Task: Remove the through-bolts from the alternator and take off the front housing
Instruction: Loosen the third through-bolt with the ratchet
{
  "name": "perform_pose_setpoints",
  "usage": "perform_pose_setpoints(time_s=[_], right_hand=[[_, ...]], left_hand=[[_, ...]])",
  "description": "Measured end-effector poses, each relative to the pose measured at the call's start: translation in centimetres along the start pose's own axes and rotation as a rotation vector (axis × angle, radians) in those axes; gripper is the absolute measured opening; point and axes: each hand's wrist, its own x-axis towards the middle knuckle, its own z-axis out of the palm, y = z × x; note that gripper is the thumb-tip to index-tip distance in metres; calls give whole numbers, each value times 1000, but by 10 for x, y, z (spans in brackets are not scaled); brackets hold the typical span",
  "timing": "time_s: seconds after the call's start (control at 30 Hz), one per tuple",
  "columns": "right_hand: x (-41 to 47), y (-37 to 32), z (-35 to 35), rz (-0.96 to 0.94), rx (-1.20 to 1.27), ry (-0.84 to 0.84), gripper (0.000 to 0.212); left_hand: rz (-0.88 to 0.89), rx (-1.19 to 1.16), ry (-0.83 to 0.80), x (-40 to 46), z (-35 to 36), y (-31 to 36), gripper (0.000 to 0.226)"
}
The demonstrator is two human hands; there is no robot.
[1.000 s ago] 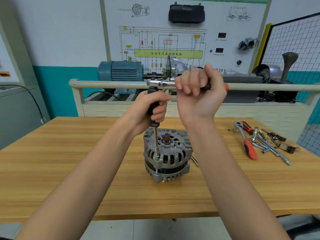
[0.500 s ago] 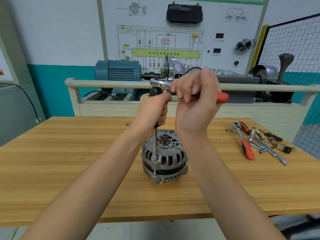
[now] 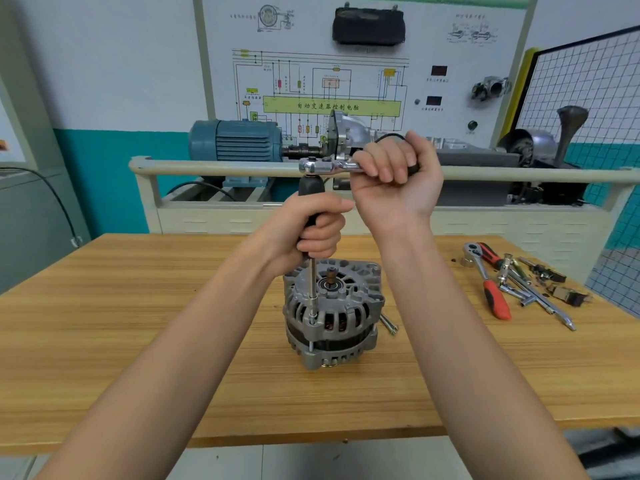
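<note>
Left hand [image 3: 308, 233] wraps the black driver handle [image 3: 309, 188], steadying the shaft plumb. Right hand [image 3: 394, 178] clenches the ratchet [image 3: 323, 166] for leverage. Below the left grip: through-bolt [image 3: 312, 320] in the alternator [image 3: 332, 313], upright on the surface [image 3: 138, 306].

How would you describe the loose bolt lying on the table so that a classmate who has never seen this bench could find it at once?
Start at the wooden table and find the grey alternator standing at its middle. Just right of its base lies a loose bolt, flat on the wood. Unlike the tool pile further right, it lies alone, short and plain metal with no red handle.
</note>
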Motion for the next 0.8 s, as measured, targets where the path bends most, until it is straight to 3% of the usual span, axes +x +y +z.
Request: perform_pose_setpoints(time_s=[0.13,0.3,0.4,0.5,0.7,0.8], right_hand=[[-10,5,0,-166,-148,-23,51],[-33,29,10,-544,-603,-232,35],[-44,43,13,-720,-817,-288,33],[-41,38,13,-628,-705,-269,33],[-12,0,6,-66,-120,-23,42],[-4,-2,3,9,29,36,36]], left_hand=[[16,44,216,5,8,-3,53],[101,100,562,11,22,-8,40],[151,149,626,10,24,-10,36],[165,126,503,6,16,-11,38],[149,57,34,-3,-1,-8,36],[87,24,-73,-1,1,-8,42]])
